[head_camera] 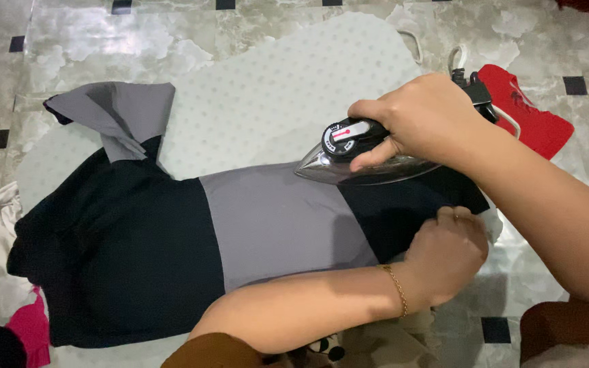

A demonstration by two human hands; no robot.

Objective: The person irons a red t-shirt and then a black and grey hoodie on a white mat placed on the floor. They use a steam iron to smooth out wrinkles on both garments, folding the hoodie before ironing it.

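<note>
Pad (274,88): spread flat on the floor (90,41).
Garment (253,225): lies across the pad, one sleeve (121,112) folded up at far left.
Iron (359,153): sits on the garment's far edge, right of centre, nose pointing left.
Right hand (420,119): on top of the iron, wrapped round its handle.
Left hand (448,255): pressed on the garment's right end, nearer than the iron, just beside it.
Folded cloth (533,119): on the floor, behind and right of the iron.
Heap of clothes (8,300): on the floor at the garment's left end.
</note>
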